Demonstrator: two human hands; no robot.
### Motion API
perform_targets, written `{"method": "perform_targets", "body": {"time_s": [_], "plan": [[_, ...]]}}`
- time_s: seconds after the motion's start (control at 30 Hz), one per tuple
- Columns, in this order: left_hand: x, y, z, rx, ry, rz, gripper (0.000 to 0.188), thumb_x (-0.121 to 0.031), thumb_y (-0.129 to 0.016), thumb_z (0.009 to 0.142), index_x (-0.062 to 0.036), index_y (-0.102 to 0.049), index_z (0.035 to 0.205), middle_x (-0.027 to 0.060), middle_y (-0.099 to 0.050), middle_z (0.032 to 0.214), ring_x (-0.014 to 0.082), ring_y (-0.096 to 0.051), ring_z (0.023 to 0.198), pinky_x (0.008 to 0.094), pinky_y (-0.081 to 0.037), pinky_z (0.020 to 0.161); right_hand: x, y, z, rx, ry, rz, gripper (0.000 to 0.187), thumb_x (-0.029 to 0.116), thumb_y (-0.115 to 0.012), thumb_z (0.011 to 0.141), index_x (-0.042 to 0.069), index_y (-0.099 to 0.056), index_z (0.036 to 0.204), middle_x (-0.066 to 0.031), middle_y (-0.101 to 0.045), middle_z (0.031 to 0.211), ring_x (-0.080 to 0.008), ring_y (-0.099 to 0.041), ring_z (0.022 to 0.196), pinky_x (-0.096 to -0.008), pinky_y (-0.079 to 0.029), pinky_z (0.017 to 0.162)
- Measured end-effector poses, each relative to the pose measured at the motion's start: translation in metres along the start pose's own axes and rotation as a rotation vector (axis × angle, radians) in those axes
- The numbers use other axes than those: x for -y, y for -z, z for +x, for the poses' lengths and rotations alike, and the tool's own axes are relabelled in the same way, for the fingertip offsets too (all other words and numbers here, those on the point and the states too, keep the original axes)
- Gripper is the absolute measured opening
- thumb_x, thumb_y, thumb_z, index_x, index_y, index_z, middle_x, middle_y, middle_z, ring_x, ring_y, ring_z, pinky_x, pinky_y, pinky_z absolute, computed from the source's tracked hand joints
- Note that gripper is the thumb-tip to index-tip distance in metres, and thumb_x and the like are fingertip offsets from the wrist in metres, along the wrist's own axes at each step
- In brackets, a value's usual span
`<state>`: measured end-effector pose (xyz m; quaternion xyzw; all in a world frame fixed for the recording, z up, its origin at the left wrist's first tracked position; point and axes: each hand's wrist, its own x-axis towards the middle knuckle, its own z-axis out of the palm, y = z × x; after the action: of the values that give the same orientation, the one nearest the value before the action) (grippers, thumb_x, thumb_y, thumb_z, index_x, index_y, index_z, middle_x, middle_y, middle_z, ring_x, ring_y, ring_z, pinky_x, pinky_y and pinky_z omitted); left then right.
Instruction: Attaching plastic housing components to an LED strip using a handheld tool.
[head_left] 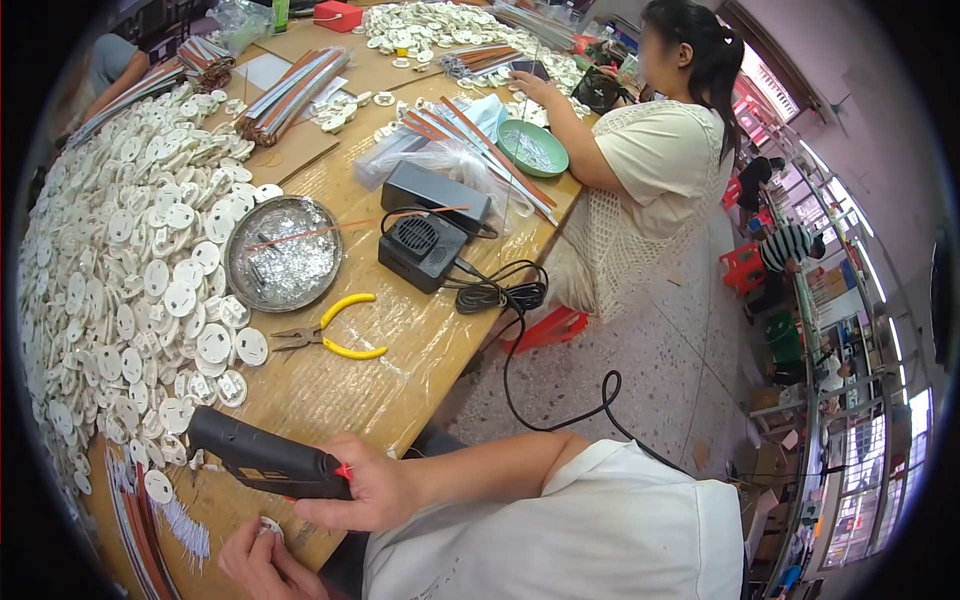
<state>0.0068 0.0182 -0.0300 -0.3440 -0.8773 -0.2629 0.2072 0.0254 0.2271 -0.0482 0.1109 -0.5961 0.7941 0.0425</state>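
The left hand (pixel 262 562) pinches a small white disc (pixel 268 526) in its fingertips, low over the table (pixel 400 390) edge. Just above it, the right hand (pixel 375 490) has its fingers wrapped around a black handheld tool (pixel 265 455) with a red button, blocking some of the tabletop from view. Beside the left hand lie thin white sticks (pixel 185 530) and brown strips (pixel 140 535); a big heap of white discs (pixel 130 290) spreads up the table's left side. Beyond the tool are yellow-handled pliers (pixel 355 351), a round metal tray (pixel 233 272) of shiny bits, and a black box (pixel 425 262) near coiled cable (pixel 500 297). Farther off, a co-worker (pixel 660 160) sits near a green bowl (pixel 561 158). The right forearm reaches in from the right, roughly level; the left hand's fingers are bent.
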Motion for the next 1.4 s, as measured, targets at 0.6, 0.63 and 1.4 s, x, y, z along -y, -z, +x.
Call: {"method": "perform_targets", "body": {"time_s": [0.6,0.63,1.4], "plan": [[-0.005,-0.005,0.005,-0.034,0.014,0.049,0.012,-0.011,-0.066,0.098,0.0010,-0.068,0.099,0.0166,-0.069,0.101,0.0346,-0.065,0.090,0.0452,-0.046,0.086,0.005,0.003,0.002,-0.034,0.036,-0.058,0.020,0.009,-0.071,0.088,-0.002,-0.062,0.102,-0.0051,-0.059,0.075,-0.0145,-0.055,0.062,-0.0316,-0.043,0.056],[-0.004,-0.005,0.004,-0.032,0.015,0.047,0.012,-0.011,-0.066,0.098,0.0009,-0.068,0.099,0.0165,-0.069,0.101,0.0345,-0.065,0.090,0.0451,-0.046,0.086,0.004,0.003,0.001,-0.038,0.054,-0.074,0.020,0.009,-0.071,0.088,-0.002,-0.062,0.101,-0.0051,-0.059,0.074,-0.0145,-0.055,0.062,-0.0314,-0.043,0.056],[0.010,0.009,-0.030,-0.071,0.411,-0.213,0.016,0.008,-0.072,0.077,-0.0008,-0.064,0.088,0.0124,-0.066,0.096,0.0244,-0.058,0.083,0.0327,-0.045,0.075,0.015,-0.002,-0.017,-0.192,-0.299,-0.091,0.054,0.028,-0.074,0.081,-0.012,-0.060,0.114,-0.0248,-0.066,0.102,-0.0263,-0.065,0.062,-0.0357,-0.055,0.055]]}}
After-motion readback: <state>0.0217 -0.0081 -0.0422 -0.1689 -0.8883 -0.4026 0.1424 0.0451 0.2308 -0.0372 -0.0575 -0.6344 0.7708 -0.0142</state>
